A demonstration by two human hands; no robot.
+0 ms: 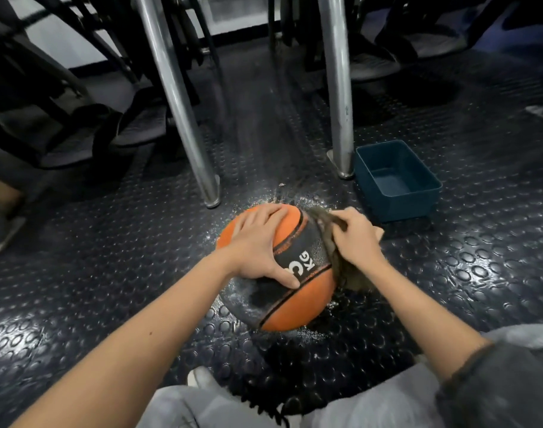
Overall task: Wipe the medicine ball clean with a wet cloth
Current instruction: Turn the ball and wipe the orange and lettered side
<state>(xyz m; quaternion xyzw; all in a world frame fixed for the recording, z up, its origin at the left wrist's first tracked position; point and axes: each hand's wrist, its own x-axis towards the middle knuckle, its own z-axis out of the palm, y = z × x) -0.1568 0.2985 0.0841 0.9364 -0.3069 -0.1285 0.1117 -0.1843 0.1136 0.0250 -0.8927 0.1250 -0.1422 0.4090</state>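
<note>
Where the dark studded floor [449, 288] shines with splashed water, the ball [298, 304] sits just short of two steel legs [183, 118]. The left grip [257, 245] lies spread flat over the ball's top, thumb on the black band, holding nothing. The right grip [356, 239] is curled round the cloth [353, 278], pressing it against the ball's right side. A blue tub [403, 205] stands just beyond that grip. Floor runs wide to the ball's left.
</note>
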